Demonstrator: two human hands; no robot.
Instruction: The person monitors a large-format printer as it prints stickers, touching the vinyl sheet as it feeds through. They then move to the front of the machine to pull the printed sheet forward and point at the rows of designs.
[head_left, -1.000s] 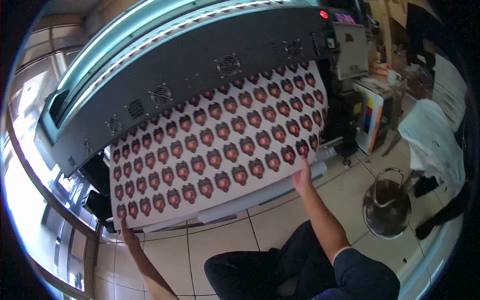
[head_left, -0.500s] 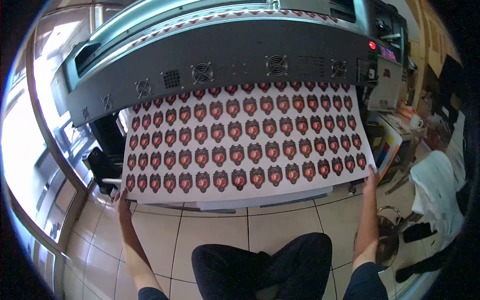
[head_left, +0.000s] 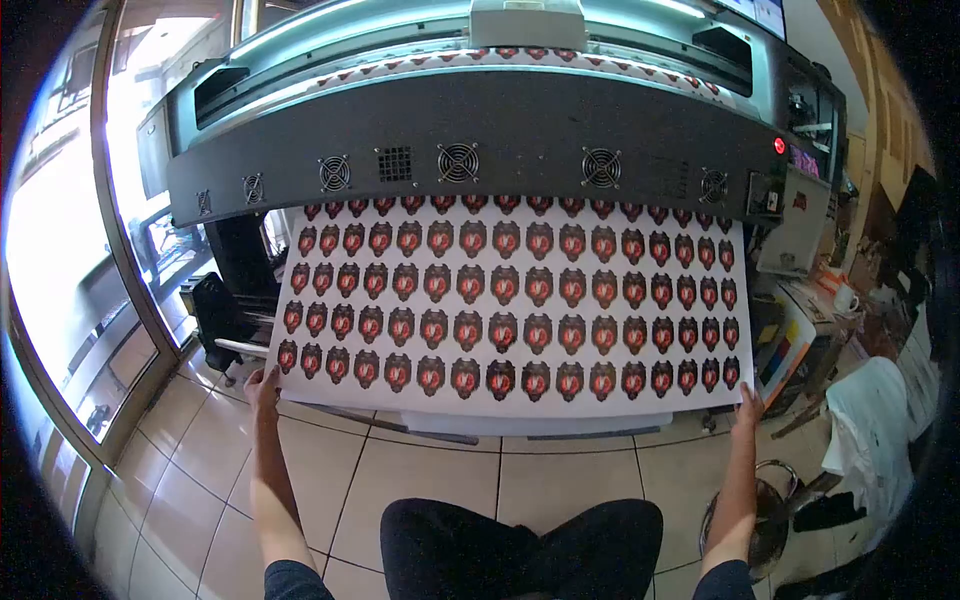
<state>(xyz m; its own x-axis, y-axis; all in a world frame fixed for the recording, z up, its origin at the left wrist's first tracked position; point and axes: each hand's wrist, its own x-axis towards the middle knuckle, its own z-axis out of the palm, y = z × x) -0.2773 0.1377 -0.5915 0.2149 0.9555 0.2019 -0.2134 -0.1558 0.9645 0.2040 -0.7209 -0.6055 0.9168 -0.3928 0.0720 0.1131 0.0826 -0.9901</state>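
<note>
A wide white printed sheet (head_left: 480, 405) with rows of red and black emblems comes out from under a large-format printer (head_left: 535, 125). My left hand (head_left: 263, 388) pinches its near left corner. At the near right corner, my right hand (head_left: 748, 407) grips the same sheet. Between my hands the sheet is spread out, its front edge roughly level and bowed slightly toward me. The thumbs show at the edge, while the fingers are partly hidden beneath it.
A pale box-shaped carriage (head_left: 527, 22) sits on the printer's lit rail. A red button (head_left: 779, 146) glows at its right end. To the right stand a round stool (head_left: 762, 520) and white cloth (head_left: 868, 420). Glass doors (head_left: 150, 290) line the left. Floor tiles (head_left: 420, 480) lie below.
The view has tilted up and turned left, so the printer appears lower and farther right. The carriage has moved left along the rail. Both hands keep hold of the sheet's corners.
</note>
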